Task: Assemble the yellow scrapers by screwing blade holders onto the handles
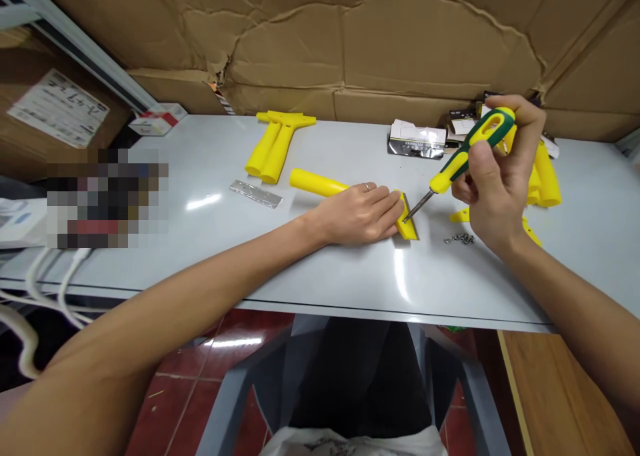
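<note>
My left hand (363, 215) is closed around a yellow T-shaped scraper (320, 183), pressing it down on the table. Its tube handle points left, and its flat head shows just past my fingers. In my right hand (505, 176) is a screwdriver (463, 151) with a green and yellow handle, held at a slant. The screwdriver's tip touches the scraper's head, where it seems to meet a screw. Beside my right wrist lies a small pile of screws (460, 239). A yellow flat piece (461, 215) is partly hidden behind that hand.
Two yellow T-shaped scrapers (280, 146) lie at the back, with a silver strip (256, 194) in front. More yellow handles (547, 176) lie at the right. Black-and-white packets (417, 139) rest against the cardboard (300, 43). White cables (55, 289) hang over the left edge.
</note>
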### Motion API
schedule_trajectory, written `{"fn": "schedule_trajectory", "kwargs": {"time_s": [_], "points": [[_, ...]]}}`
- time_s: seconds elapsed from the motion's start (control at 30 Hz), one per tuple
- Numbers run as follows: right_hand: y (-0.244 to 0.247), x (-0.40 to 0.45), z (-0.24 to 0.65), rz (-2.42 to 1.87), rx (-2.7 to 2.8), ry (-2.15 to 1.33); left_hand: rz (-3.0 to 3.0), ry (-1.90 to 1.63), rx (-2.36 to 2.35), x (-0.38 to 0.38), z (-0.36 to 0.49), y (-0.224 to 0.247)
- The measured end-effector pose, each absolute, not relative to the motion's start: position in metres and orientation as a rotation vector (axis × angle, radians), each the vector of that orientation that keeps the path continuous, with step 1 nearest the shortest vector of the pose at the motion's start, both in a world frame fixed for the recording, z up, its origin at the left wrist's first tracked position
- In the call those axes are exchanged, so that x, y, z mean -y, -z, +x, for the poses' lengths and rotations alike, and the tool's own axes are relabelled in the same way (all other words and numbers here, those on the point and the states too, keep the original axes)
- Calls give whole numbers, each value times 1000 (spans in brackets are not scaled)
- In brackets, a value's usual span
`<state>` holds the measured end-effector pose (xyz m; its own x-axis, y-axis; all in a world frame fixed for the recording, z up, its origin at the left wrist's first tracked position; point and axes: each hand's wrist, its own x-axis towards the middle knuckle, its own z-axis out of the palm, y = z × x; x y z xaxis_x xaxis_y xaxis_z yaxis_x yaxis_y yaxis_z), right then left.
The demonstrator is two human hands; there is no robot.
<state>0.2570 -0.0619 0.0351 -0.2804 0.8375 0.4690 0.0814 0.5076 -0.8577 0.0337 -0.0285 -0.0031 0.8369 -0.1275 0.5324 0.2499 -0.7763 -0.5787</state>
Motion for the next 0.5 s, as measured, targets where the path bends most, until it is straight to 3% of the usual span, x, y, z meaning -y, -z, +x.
{"fn": "schedule_trajectory", "kwargs": {"time_s": [0.5], "points": [[-40, 81, 254, -826, 1442, -603, -2694, 690, 298, 24, 29, 6]]}}
